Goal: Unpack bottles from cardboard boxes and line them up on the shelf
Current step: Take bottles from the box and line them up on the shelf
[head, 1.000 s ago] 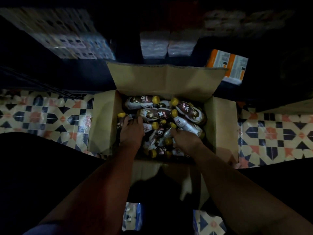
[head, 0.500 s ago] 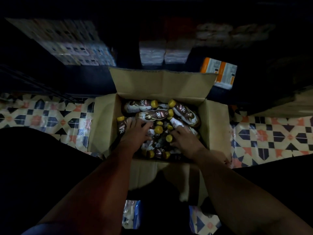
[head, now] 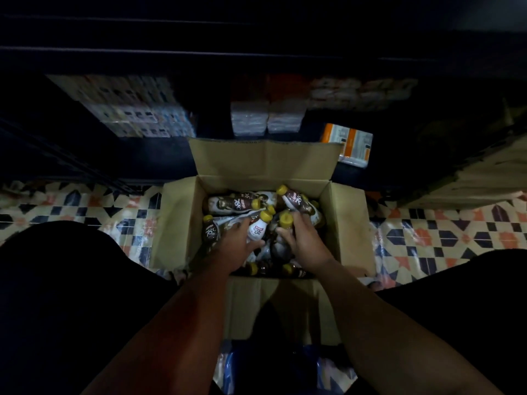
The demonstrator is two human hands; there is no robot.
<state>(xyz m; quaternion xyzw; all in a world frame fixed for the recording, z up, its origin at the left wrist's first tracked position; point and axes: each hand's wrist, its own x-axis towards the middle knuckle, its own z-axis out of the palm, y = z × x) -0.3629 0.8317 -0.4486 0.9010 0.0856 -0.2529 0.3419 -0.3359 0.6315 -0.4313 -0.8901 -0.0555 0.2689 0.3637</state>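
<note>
- Left hand (head: 238, 243) grips a white-labelled bottle (head: 258, 227) mid-box, apparently to lift it out.
- Right hand (head: 302, 243) clasps a yellow-capped bottle (head: 285, 222) beside it.
- Remaining bottles (head: 232, 203) lie jumbled against the cardboard box's (head: 176, 223) far wall.

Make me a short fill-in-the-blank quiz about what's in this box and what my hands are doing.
1. The bottles in the cardboard box have ___ caps.
2. The left hand grips a ___ bottle.
3. The right hand holds a bottle by its ___.
4. The box stands on a patterned ___ floor.

Missing words: yellow; white; neck; tiled
</note>
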